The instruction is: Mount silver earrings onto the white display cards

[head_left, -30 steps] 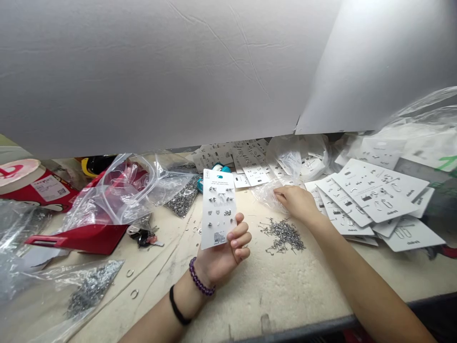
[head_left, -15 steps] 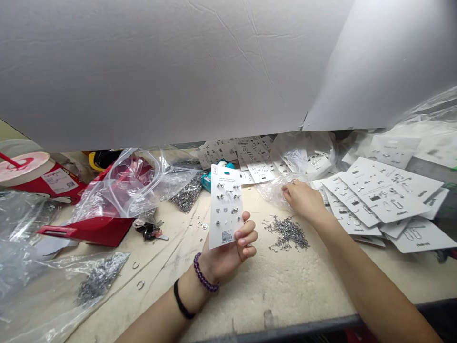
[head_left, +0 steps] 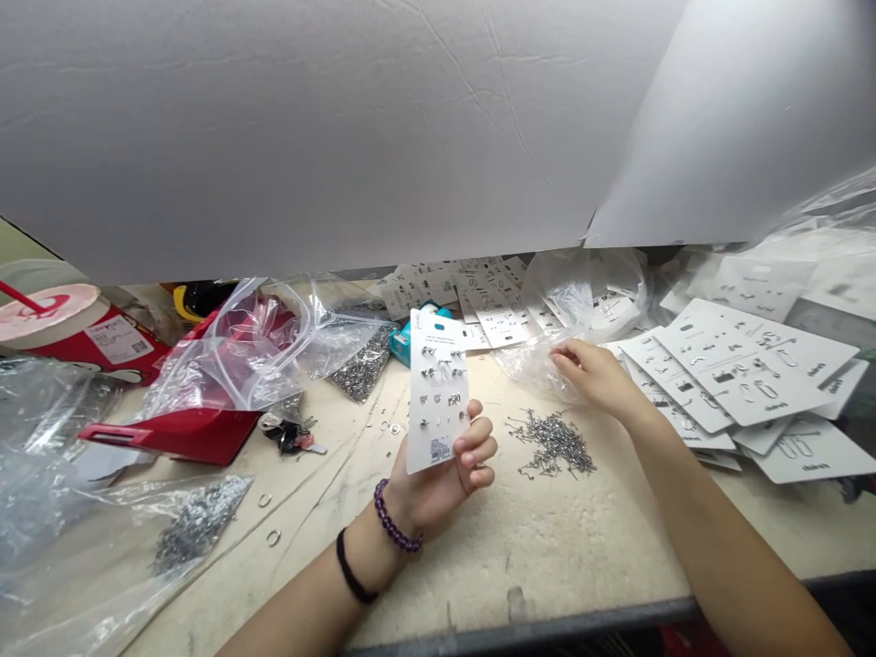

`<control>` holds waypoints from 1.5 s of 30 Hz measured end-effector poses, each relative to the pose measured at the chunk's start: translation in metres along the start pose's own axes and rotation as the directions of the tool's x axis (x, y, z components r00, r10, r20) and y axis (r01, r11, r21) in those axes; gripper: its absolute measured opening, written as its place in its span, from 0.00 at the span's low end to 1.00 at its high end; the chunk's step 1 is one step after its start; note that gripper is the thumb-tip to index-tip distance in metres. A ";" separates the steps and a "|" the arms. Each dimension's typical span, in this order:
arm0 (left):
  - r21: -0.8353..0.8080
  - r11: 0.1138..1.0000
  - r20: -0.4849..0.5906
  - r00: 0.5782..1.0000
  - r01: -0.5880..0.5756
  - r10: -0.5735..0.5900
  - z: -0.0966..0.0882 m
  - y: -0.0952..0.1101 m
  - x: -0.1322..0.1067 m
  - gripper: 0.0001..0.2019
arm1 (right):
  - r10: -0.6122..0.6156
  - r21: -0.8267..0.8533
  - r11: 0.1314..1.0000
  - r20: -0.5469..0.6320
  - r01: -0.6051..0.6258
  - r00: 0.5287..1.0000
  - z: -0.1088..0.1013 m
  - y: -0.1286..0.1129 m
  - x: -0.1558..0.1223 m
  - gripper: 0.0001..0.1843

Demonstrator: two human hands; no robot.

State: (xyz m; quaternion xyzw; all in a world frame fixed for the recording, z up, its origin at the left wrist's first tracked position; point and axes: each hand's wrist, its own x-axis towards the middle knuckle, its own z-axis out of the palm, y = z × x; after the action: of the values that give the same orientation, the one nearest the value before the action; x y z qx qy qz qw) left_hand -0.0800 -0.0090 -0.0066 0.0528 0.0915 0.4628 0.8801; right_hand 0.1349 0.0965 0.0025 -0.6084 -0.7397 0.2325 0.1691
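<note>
My left hand (head_left: 444,474) holds a white earring card (head_left: 436,388) upright by its lower end, fingers curled round it; small metal studs sit in rows on the card. My right hand (head_left: 594,374) reaches forward to a clear plastic bag (head_left: 540,360), fingers closed at the bag's edge; what they pinch is hidden. A loose heap of small metal earring pieces (head_left: 553,444) lies on the beige table between my two arms.
Stacks of filled white cards (head_left: 739,374) lie at the right and more cards (head_left: 479,301) at the back. A red scoop (head_left: 178,436) and plastic bags of metal parts (head_left: 192,529) fill the left. A red cup (head_left: 75,328) stands far left. White sheet (head_left: 342,128) hangs overhead.
The view has shifted slightly; my left hand with the card sits a little further right. My right hand stays at the plastic bag.
</note>
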 end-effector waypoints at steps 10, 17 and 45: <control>-0.032 0.999 -0.011 1.000 0.008 -0.008 0.001 0.000 0.001 0.09 | 0.081 0.346 0.936 -0.046 -0.060 0.996 -0.007 0.004 0.000 0.13; -0.039 0.999 -0.011 1.000 0.016 -0.017 0.001 -0.001 0.001 0.09 | 0.114 0.445 0.893 -0.086 -0.065 0.990 -0.007 0.007 0.001 0.10; -0.019 0.999 -0.035 0.999 0.032 -0.033 0.004 -0.002 0.000 0.07 | 0.050 0.154 0.988 -0.136 -0.028 0.989 -0.007 -0.003 -0.004 0.11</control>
State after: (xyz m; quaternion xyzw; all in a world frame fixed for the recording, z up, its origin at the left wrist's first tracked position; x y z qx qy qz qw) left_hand -0.0776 -0.0099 -0.0032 0.0348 0.1036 0.4500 0.8863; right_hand 0.1367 0.0930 0.0106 -0.6229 -0.6941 0.2485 0.2616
